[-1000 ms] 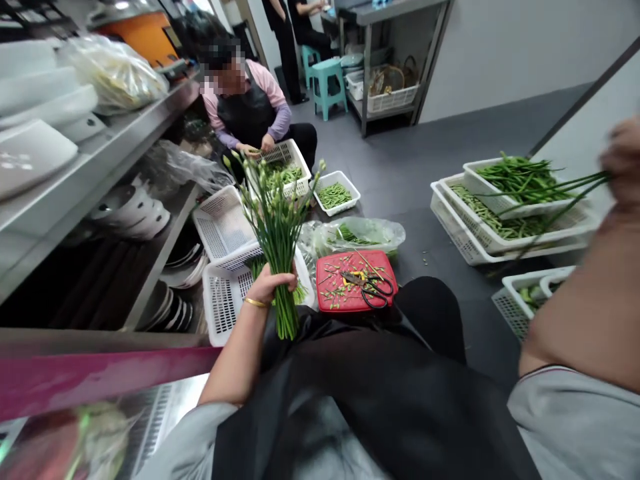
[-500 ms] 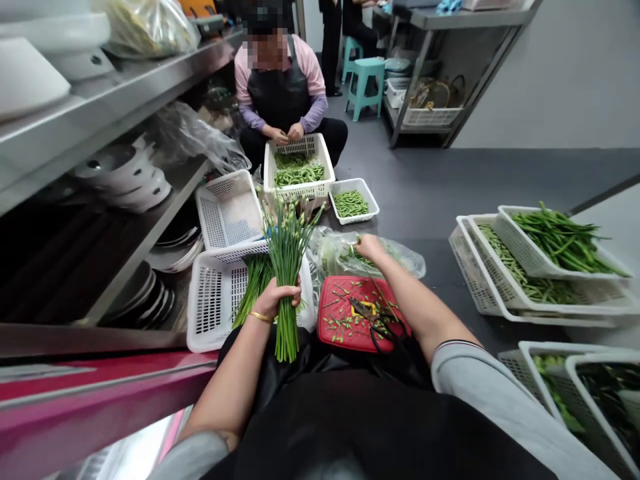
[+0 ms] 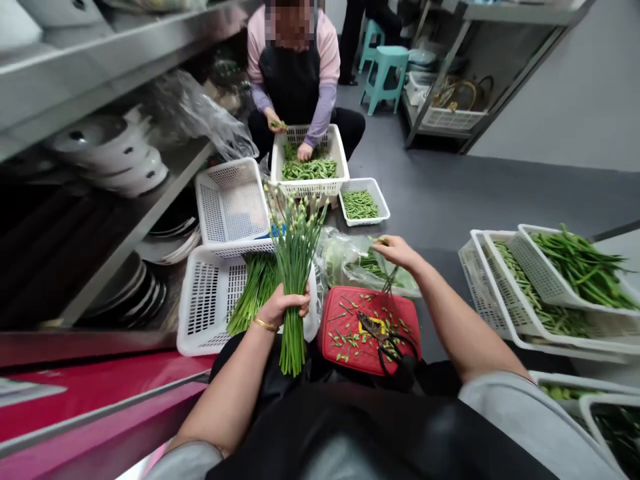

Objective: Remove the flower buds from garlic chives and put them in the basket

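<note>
My left hand (image 3: 284,308) is closed around an upright bunch of flowering chives (image 3: 296,250), buds at the top and cut ends hanging below the fist. My right hand (image 3: 399,253) pinches a few thin chive stems (image 3: 389,280) above a clear plastic bag (image 3: 343,257) with more greens inside. Scissors (image 3: 383,340) with black handles lie on a red lid-like board (image 3: 335,333), among scattered bud tips and stem bits. More chives (image 3: 254,290) lie in a white basket (image 3: 193,333) by my left hand.
Opposite, a person (image 3: 293,73) sorts green beans in a white basket (image 3: 310,190). A smaller bean basket (image 3: 367,220) stands beside it. Stacked vegetable baskets (image 3: 493,293) are at right. A steel shelf (image 3: 125,73) with dishes runs along the left.
My right hand has moved slightly right relative to the bag, its stems now hanging over the board's far edge. The other person's hands have parted, one reaching into the beans.
</note>
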The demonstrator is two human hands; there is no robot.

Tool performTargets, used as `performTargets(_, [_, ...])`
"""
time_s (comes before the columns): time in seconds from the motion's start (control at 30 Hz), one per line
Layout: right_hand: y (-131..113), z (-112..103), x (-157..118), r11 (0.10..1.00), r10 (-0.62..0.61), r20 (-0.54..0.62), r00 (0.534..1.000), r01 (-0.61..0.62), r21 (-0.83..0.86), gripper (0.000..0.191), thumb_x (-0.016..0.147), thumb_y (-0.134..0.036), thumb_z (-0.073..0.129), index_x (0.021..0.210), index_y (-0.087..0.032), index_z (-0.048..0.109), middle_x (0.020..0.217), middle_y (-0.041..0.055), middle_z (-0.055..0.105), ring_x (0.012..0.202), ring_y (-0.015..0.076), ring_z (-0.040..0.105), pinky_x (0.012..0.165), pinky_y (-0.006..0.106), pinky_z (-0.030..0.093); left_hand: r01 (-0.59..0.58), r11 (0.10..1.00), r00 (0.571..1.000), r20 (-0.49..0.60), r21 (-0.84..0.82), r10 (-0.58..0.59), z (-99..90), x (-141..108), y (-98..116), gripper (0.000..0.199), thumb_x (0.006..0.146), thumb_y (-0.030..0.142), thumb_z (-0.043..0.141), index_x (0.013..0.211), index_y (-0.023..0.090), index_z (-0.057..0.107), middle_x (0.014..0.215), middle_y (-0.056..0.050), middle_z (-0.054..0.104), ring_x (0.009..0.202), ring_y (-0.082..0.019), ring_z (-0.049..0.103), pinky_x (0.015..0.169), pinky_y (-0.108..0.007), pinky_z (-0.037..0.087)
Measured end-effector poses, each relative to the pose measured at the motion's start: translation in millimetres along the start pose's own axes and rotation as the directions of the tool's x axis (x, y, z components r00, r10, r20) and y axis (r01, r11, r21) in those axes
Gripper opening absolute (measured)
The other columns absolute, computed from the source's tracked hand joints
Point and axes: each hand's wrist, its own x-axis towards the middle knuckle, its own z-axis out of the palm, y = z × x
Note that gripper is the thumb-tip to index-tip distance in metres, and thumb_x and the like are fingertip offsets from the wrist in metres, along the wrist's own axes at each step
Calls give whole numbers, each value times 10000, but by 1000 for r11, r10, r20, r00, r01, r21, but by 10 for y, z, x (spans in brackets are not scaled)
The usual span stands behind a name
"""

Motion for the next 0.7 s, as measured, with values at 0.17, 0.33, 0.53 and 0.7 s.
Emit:
performTargets(0.17, [-278, -655, -1293, 725, -269, -275, 923, 382, 574, 303, 780, -474, 603, 798, -187, 506, 669, -18, 512, 459, 50, 318, 420, 200, 236, -96, 991, 995, 9, 94, 96, 210, -197, -43, 402, 526, 313, 784, 782, 122, 541, 499, 28, 543, 408, -103, 498, 439, -238, 373])
performTargets(0.33, [-518, -740, -2067, 312, -216, -427, 878, 476, 822, 351, 610, -397, 777, 742, -223, 502, 515, -87, 324, 384, 33, 195, 342, 175, 108, -210, 961, 976, 93, 178, 196, 540, -473, -57, 410, 535, 370, 796, 751, 126, 547, 502, 23, 549, 410, -100, 486, 439, -240, 370])
performTargets(0.53, [-498, -620, -2278, 254, -268, -405, 874, 470, 845, 422, 663, -578, 716, 759, -176, 634, 413, -88, 298, 349, 35, 165, 334, 183, 78, -252, 914, 956, 232, 318, 182, 834, -830, 80, 394, 557, 391, 805, 700, 122, 556, 494, 12, 546, 416, -92, 471, 432, -229, 358])
performTargets(0.7, [-629, -713, -2477, 186, -219, -529, 820, 567, 802, 468, 630, -592, 752, 804, -165, 669, 477, -93, 268, 378, 27, 172, 345, 189, 70, -298, 882, 940, 273, 366, 204, 982, -1017, 124, 420, 548, 400, 826, 700, 119, 553, 537, 12, 545, 433, -97, 491, 439, -231, 379])
